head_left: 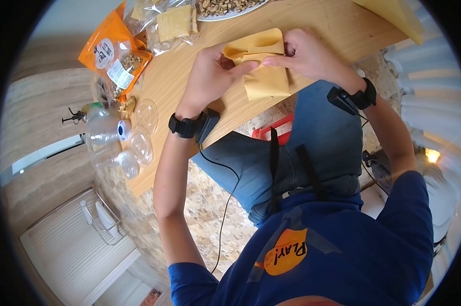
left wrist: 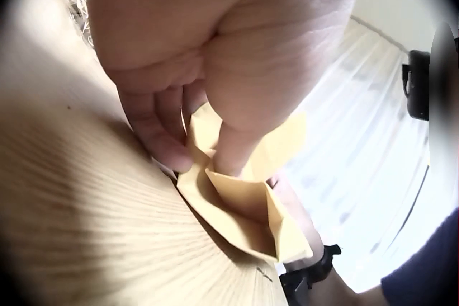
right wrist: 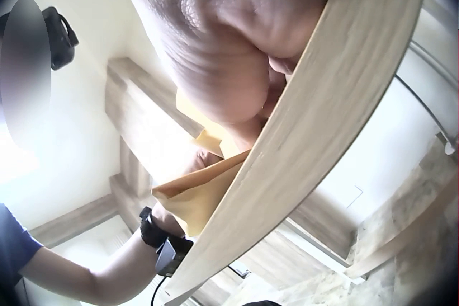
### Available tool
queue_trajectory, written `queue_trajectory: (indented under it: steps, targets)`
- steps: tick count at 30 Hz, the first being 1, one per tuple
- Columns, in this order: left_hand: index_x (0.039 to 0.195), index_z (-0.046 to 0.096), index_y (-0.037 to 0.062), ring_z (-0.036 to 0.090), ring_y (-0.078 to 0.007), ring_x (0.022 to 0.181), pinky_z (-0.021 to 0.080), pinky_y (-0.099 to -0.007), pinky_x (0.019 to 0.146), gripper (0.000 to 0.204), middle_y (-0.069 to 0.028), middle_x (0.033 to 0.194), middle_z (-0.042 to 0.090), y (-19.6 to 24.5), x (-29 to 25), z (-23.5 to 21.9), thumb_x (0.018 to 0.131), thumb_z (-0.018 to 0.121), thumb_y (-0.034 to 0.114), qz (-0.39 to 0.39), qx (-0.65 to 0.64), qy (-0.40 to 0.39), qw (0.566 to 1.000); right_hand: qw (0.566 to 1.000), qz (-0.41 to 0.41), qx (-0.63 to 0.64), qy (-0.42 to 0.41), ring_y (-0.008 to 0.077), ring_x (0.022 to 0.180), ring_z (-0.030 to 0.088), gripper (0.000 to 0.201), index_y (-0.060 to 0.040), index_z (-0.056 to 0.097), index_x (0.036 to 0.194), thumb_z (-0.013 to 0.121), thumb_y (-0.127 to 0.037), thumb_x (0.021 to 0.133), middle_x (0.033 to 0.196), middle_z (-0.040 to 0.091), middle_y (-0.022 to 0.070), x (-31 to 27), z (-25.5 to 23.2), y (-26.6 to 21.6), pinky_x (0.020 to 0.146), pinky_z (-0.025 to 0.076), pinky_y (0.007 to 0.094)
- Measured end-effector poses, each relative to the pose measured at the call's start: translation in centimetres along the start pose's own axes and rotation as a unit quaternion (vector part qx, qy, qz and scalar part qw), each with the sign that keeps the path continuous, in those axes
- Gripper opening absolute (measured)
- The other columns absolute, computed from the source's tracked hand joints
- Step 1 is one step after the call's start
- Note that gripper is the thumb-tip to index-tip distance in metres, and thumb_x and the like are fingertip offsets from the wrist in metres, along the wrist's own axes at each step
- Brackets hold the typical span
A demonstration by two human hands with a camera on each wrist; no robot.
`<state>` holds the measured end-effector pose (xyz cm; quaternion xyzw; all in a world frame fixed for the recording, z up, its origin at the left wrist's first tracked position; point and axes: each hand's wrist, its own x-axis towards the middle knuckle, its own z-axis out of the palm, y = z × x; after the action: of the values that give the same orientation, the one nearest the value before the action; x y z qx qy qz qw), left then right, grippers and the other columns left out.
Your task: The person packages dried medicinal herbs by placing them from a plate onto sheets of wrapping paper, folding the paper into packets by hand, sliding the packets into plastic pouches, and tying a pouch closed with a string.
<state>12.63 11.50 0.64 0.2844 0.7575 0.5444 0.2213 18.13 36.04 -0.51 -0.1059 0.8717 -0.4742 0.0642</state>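
Both hands hold a yellow paper bag point(head_left: 266, 84) at the near edge of the wooden table. My left hand point(head_left: 208, 76) grips its left side, the thumb pressing on the front and the fingers behind. From the right, my right hand point(head_left: 312, 57) pinches it, its thumb tip close to the left thumb and its fingers largely hidden behind the paper. In the left wrist view, the bag's mouth point(left wrist: 247, 209) gapes, with the left thumb at its inner fold. The right wrist view shows the paper point(right wrist: 197, 205) close over the tabletop, partly hidden by the table edge.
An orange printed packet point(head_left: 105, 53) stands at the left, beside a clear bag of folded yellow paper point(head_left: 175, 24). A white plate point(head_left: 240, 14) holds dried brown pieces. Clear plastic jars point(head_left: 100, 127) and round lids point(head_left: 147, 116) lie on the left. More yellow paper point(head_left: 393, 15) is at the far right.
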Motion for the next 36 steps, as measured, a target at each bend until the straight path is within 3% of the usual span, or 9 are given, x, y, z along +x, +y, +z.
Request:
queue_trajectory:
  steps: [8, 10, 13, 16, 20, 29, 32, 34, 36]
  targets:
    - [0.107, 0.078, 0.0012, 0.068, -0.0139, 0.085, 0.056, -0.0280, 0.079, 0.026, -0.0063, 0.099, 0.078, 0.4, -0.3, -0.3, 0.081, 0.081, -0.002, 0.112, 0.239, 0.030, 0.964, 0.982, -0.153, 0.028, 0.106, 0.0107, 0.067, 0.057, 0.009, 0.0017, 0.072, 0.096, 0.076, 0.000, 0.088, 0.085, 0.066, 0.0048, -0.1, 1.3, 2.4, 0.060, 0.046, 0.0283]
    - [0.113, 0.077, 0.0034, 0.065, -0.0192, 0.088, 0.055, -0.0320, 0.078, 0.041, -0.0069, 0.097, 0.073, 1.1, -0.2, -0.4, 0.073, 0.077, -0.006, 0.322, 0.414, 0.039, 0.850, 0.965, -0.233, 0.000, 0.122, 0.0140, 0.077, 0.061, 0.022, -0.0031, 0.074, 0.100, 0.070, 0.011, 0.084, 0.095, 0.065, 0.0047, -0.2, 1.3, 2.5, 0.064, 0.047, 0.0294]
    - [0.118, 0.075, 0.0048, 0.062, -0.0275, 0.105, 0.054, -0.0355, 0.088, 0.040, -0.0094, 0.106, 0.065, 2.9, -2.1, -0.2, 0.079, 0.068, -0.001, 0.253, 0.439, -0.018, 0.862, 0.951, -0.278, -0.027, 0.134, 0.0201, 0.077, 0.061, 0.026, -0.0049, 0.073, 0.100, 0.069, 0.013, 0.081, 0.092, 0.061, 0.0062, -0.4, 1.6, 2.2, 0.064, 0.048, 0.0318]
    - [0.119, 0.073, 0.0035, 0.062, -0.0279, 0.104, 0.054, -0.0369, 0.086, 0.036, -0.0098, 0.105, 0.060, 3.9, -2.8, -0.3, 0.085, 0.061, -0.001, 0.195, 0.446, -0.066, 0.871, 0.951, -0.281, -0.060, 0.116, 0.0251, 0.077, 0.061, 0.026, -0.0036, 0.073, 0.097, 0.068, 0.013, 0.078, 0.090, 0.059, 0.0081, -1.1, 1.8, 1.4, 0.066, 0.049, 0.0340]
    - [0.114, 0.071, 0.0003, 0.062, -0.0289, 0.102, 0.054, -0.0369, 0.085, 0.034, -0.0118, 0.102, 0.060, 3.3, -2.1, -1.5, 0.082, 0.062, -0.004, 0.281, 0.479, -0.078, 0.828, 0.938, -0.299, -0.115, 0.132, 0.0272, 0.079, 0.062, 0.024, -0.0033, 0.071, 0.098, 0.068, 0.011, 0.079, 0.091, 0.057, 0.0089, -1.0, 2.6, 2.0, 0.068, 0.051, 0.0357]
    - [0.106, 0.073, -0.0029, 0.067, -0.0350, 0.097, 0.056, -0.0384, 0.085, 0.021, -0.0160, 0.107, 0.067, 5.8, -3.0, -1.5, 0.085, 0.070, -0.003, 0.156, 0.382, -0.125, 0.902, 0.905, -0.337, -0.254, 0.058, 0.0250, 0.098, 0.062, 0.015, 0.0005, 0.067, 0.098, 0.064, 0.000, 0.083, 0.102, 0.057, 0.0069, -1.8, 1.4, 0.6, 0.083, 0.055, 0.0373]
    - [0.100, 0.074, -0.0035, 0.068, -0.0327, 0.083, 0.056, -0.0354, 0.077, 0.011, -0.0162, 0.092, 0.070, 5.2, -2.6, -1.7, 0.091, 0.073, 0.003, 0.187, 0.346, -0.120, 0.912, 0.918, -0.335, -0.210, 0.031, 0.0252, 0.101, 0.061, 0.023, -0.0003, 0.071, 0.103, 0.068, -0.011, 0.082, 0.102, 0.059, 0.0070, -2.7, 0.5, 0.4, 0.086, 0.054, 0.0391]
    - [0.094, 0.073, -0.0039, 0.066, -0.0300, 0.070, 0.054, -0.0337, 0.069, 0.013, -0.0152, 0.079, 0.070, 5.0, -2.1, -1.4, 0.094, 0.075, 0.009, 0.048, 0.345, -0.101, 0.932, 0.908, -0.348, -0.229, 0.043, 0.0260, 0.100, 0.061, 0.026, -0.0017, 0.074, 0.104, 0.069, -0.020, 0.087, 0.100, 0.060, 0.0071, -3.1, 0.2, 0.4, 0.086, 0.053, 0.0396]
    - [0.093, 0.073, -0.0031, 0.065, -0.0289, 0.067, 0.053, -0.0335, 0.066, 0.013, -0.0149, 0.078, 0.069, 4.6, -2.0, -0.8, 0.093, 0.076, 0.009, 0.050, 0.329, -0.093, 0.939, 0.911, -0.347, -0.220, 0.049, 0.0269, 0.097, 0.061, 0.024, -0.0017, 0.074, 0.102, 0.067, -0.022, 0.091, 0.099, 0.060, 0.0081, -3.1, 0.2, 0.0, 0.084, 0.052, 0.0400]
